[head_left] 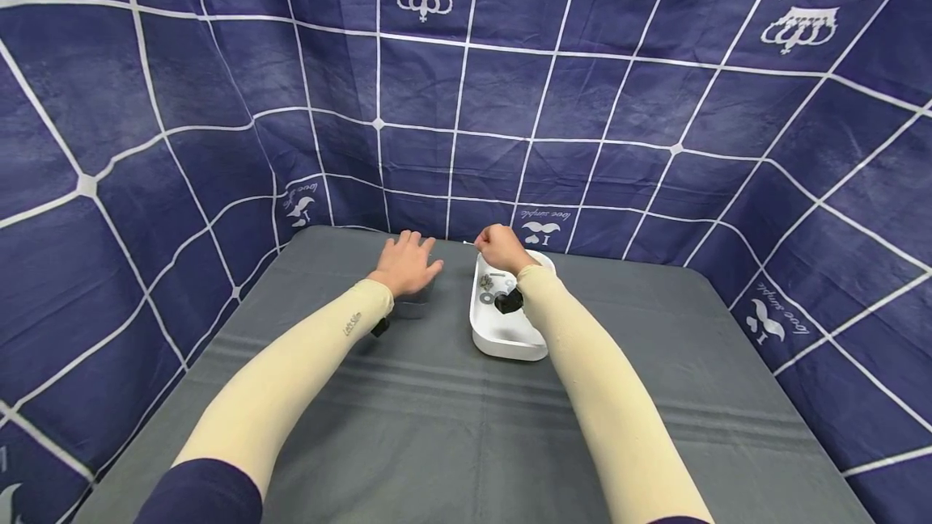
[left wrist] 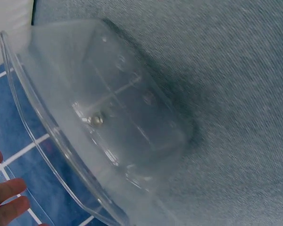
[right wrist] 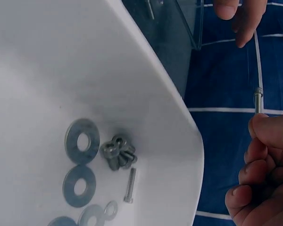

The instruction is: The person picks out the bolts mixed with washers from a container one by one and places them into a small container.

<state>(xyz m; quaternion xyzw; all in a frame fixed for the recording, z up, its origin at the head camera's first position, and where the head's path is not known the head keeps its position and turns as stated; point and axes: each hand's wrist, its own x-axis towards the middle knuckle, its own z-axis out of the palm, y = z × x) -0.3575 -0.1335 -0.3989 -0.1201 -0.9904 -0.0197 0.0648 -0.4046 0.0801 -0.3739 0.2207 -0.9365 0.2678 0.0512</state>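
Note:
My right hand (head_left: 504,249) pinches a small socket-head screw (right wrist: 258,100) between thumb and finger, above the far end of a white tray (head_left: 507,348). Inside that tray lie several flat washers (right wrist: 80,186), a small cluster of socket-head screws (right wrist: 120,151) and one longer screw (right wrist: 130,185) on its own. My left hand (head_left: 406,263) is stretched out with fingers spread, over a clear plastic box (left wrist: 132,127) and near its rim, holding nothing visible. One screw (left wrist: 95,120) is seen in the clear box.
A grey cloth (head_left: 408,411) covers the table. Behind it and at both sides hangs a blue curtain (head_left: 510,95) with white grid lines. The clear box stands to the left of the white tray, a short gap apart.

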